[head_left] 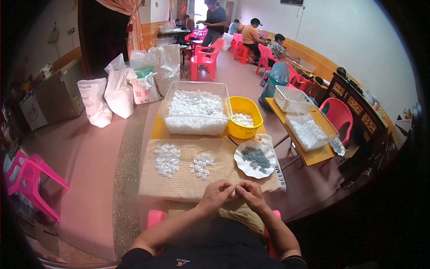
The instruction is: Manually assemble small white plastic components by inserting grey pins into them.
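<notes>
My left hand point(217, 195) and my right hand point(251, 194) meet at the near edge of the towel-covered table, fingertips pinched together. Whatever sits between them is too small to make out. On the beige towel point(215, 147) beyond lie a larger pile of small white plastic pieces point(167, 160) at left and a smaller pile of white pieces point(202, 166) in the middle. A white scalloped plate point(242, 167) holding a heap of small grey-green parts point(256, 158) stands just past my right hand.
A clear bin point(197, 124) full of white pieces and a yellow tub point(244, 131) stand at the table's back. To the right, a side table point(317, 155) carries a white basket point(291, 99) and another clear bin point(309, 132). White sacks point(120, 92), pink chairs point(208, 57) and several people are farther off.
</notes>
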`<state>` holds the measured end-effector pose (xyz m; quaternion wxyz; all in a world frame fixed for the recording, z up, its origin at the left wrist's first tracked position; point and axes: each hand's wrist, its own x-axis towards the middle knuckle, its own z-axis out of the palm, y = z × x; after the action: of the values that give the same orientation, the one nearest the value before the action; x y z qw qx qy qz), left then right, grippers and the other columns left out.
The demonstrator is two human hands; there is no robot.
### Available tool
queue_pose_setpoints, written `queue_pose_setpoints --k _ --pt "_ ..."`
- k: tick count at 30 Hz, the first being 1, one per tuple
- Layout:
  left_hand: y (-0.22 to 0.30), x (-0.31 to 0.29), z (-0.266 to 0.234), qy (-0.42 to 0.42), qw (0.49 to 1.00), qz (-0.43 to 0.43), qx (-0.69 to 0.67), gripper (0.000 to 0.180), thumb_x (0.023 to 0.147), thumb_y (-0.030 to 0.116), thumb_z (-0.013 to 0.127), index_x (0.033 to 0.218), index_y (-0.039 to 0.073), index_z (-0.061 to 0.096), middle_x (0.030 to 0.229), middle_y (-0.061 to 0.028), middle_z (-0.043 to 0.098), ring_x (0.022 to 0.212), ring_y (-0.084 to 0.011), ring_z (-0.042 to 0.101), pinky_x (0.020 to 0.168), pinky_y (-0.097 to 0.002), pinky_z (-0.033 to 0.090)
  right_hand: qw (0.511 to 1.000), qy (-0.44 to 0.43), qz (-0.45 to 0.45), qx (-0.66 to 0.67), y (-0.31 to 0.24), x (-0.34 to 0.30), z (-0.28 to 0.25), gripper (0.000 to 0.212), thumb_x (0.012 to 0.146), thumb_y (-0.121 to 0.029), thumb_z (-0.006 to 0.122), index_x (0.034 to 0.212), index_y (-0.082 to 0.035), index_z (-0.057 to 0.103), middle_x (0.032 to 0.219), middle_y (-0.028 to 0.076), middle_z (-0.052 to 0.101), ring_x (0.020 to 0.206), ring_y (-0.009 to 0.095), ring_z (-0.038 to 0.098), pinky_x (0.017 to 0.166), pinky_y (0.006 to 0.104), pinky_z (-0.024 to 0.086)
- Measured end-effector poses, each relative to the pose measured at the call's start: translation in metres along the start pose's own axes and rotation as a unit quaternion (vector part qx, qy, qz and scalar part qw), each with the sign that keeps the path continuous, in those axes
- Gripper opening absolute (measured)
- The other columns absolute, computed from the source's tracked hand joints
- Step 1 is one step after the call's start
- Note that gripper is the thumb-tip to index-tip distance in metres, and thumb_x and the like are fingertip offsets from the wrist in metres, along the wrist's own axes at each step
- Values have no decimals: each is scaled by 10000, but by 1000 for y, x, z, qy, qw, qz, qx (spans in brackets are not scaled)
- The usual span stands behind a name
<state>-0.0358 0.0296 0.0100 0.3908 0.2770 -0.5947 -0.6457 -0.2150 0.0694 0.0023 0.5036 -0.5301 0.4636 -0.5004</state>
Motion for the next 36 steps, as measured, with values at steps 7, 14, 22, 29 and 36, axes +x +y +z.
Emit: queue_pose_setpoints --k 7,14,22,29,36 --pt "1 0 1 19 999 3 27 189 921 189 614 953 4 634 798 -21 643 696 -62 577 567 -212 482 1000 5 -18 5 7 1 -1 142 934 -111 579 927 25 618 789 3 615 719 62 552 644 206 466" --pt "-4 1 1 74 950 187 237 102 849 81 649 889 -11 630 810 -114 620 731 -216 603 636 -313 476 1000 5 -11 21 8 1 -3 117 923 -106 589 949 3 624 797 8 620 696 71 577 645 211 470" --pt "-5 1 1 74 919 256 290 63 818 34 652 859 3 616 827 -149 602 758 -303 601 656 -359 480 994 3 33 100 10 1 -4 105 894 -103 619 935 -7 636 772 16 629 672 79 573 632 210 461" --pt "-5 0 3 81 908 266 314 69 820 36 646 871 15 604 832 -154 594 772 -326 600 666 -384 487 993 7 31 116 4 0 0 92 890 -80 614 936 -4 639 757 26 636 654 75 570 621 204 455" --pt "-6 0 3 81 892 283 343 69 825 30 627 878 24 584 824 -152 575 754 -348 582 646 -407 479 995 4 28 99 13 1 -2 114 893 -77 607 962 9 637 793 51 663 665 77 582 626 208 463"
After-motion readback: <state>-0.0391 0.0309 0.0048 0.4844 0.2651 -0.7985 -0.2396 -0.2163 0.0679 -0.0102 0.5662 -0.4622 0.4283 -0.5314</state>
